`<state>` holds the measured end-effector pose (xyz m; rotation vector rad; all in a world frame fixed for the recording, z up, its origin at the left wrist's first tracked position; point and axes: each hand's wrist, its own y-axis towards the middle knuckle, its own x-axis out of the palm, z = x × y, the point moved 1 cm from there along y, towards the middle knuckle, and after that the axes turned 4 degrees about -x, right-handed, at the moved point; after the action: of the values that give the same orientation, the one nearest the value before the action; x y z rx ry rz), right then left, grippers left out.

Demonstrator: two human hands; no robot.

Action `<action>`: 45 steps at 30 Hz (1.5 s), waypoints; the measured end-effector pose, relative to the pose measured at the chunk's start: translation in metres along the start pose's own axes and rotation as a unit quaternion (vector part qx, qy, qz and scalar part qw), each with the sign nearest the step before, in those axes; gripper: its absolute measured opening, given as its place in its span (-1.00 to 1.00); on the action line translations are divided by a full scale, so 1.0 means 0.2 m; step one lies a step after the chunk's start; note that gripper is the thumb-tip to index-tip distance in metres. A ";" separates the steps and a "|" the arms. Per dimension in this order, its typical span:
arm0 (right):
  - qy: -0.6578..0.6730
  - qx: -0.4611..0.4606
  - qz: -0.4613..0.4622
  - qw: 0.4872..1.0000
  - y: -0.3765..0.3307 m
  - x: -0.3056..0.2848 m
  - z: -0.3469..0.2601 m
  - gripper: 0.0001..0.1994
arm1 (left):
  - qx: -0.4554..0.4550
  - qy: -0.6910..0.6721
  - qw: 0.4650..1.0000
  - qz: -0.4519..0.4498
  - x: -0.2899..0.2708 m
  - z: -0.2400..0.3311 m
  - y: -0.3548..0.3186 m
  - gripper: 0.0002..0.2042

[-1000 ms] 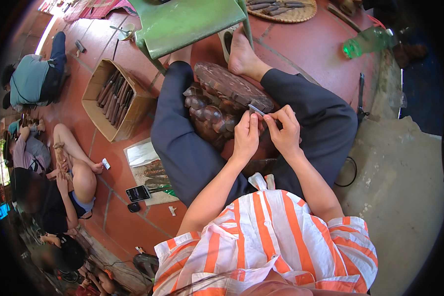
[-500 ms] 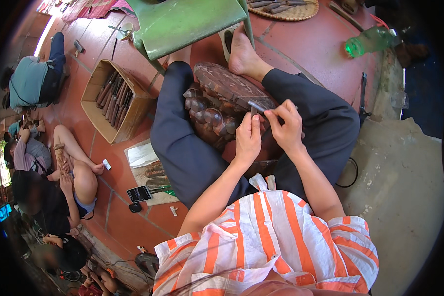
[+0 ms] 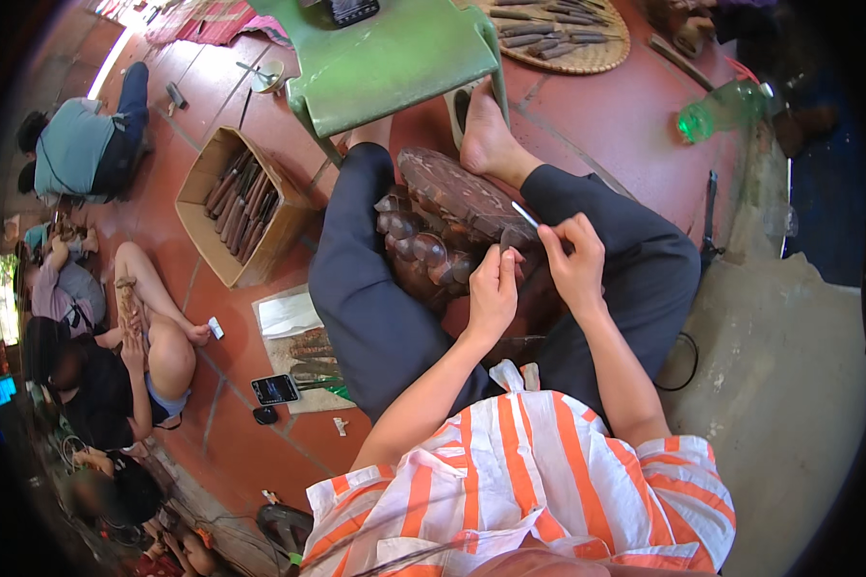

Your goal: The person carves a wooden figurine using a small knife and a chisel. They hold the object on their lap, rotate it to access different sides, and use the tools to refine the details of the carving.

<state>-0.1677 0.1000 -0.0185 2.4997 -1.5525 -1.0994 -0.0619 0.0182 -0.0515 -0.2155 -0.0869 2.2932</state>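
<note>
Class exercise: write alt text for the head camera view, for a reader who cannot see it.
Seated on a red floor, a person's left hand steadies a dark carved wooden piece in their lap while the right hand holds a thin metal tool to it.

Dark carved wooden piece [image 3: 443, 226] across lap, thin chisel [image 3: 525, 214] against it.

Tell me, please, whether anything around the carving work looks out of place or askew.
A green plastic bottle lies tipped on its side on the red floor, upper right. Otherwise nothing stands out: both hands work a slim tool on the carved wood piece.
</note>
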 end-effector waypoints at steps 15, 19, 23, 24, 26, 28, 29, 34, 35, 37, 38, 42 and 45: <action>0.018 -0.066 -0.034 0.997 -0.09 0.01 -0.05 -0.80 | 0.045 0.020 0.997 0.054 0.01 0.01 -0.02 -0.77; 0.008 0.030 -0.022 0.999 0.03 0.05 0.08 -0.79 | 0.006 0.009 1.000 0.021 0.01 -0.01 -0.03 -0.75; 0.032 0.010 -0.021 0.999 -0.02 -0.01 0.00 -0.80 | 0.005 0.002 1.000 0.019 0.01 0.00 -0.01 -0.76; 0.033 -0.010 -0.035 0.999 -0.06 -0.02 -0.05 -0.83 | 0.032 0.013 0.998 0.044 0.02 -0.03 -0.03 -0.76; 0.032 -0.042 -0.045 0.998 -0.10 0.00 -0.05 -0.85 | 0.048 0.010 0.997 0.054 0.03 -0.02 -0.03 -0.76; 0.025 -0.042 -0.032 0.998 -0.07 0.02 -0.04 -0.85 | 0.036 0.004 0.998 0.045 0.02 -0.02 -0.03 -0.77; 0.026 -0.033 -0.019 0.999 -0.02 0.02 -0.03 -0.84 | 0.015 -0.004 0.999 0.030 0.02 -0.02 -0.03 -0.77; 0.024 0.017 -0.023 0.999 -0.03 -0.01 0.02 -0.82 | 0.000 -0.004 1.000 0.019 0.01 0.00 -0.05 -0.78; 0.039 0.000 -0.029 0.999 -0.04 -0.02 -0.04 -0.83 | 0.017 0.002 0.999 0.033 0.02 -0.01 -0.04 -0.77; 0.036 -0.063 -0.039 0.997 -0.06 -0.01 -0.07 -0.84 | 0.043 0.007 0.998 0.049 0.02 -0.01 -0.03 -0.77; 0.037 -0.047 -0.041 0.997 -0.05 0.00 -0.06 -0.83 | 0.052 0.005 0.997 0.052 0.02 -0.01 -0.03 -0.77; -0.020 0.018 -0.031 0.999 0.03 0.04 0.11 -0.79 | 0.002 -0.035 0.999 0.006 0.02 -0.01 -0.02 -0.75; 0.049 0.041 -0.004 0.998 0.02 0.01 0.12 -0.77 | 0.027 -0.049 0.998 0.006 0.01 -0.03 -0.02 -0.73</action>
<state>-0.1832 0.1052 -0.0366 2.5708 -1.5940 -0.9174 -0.0604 0.0226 -0.0568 -0.0768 -0.0736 2.3135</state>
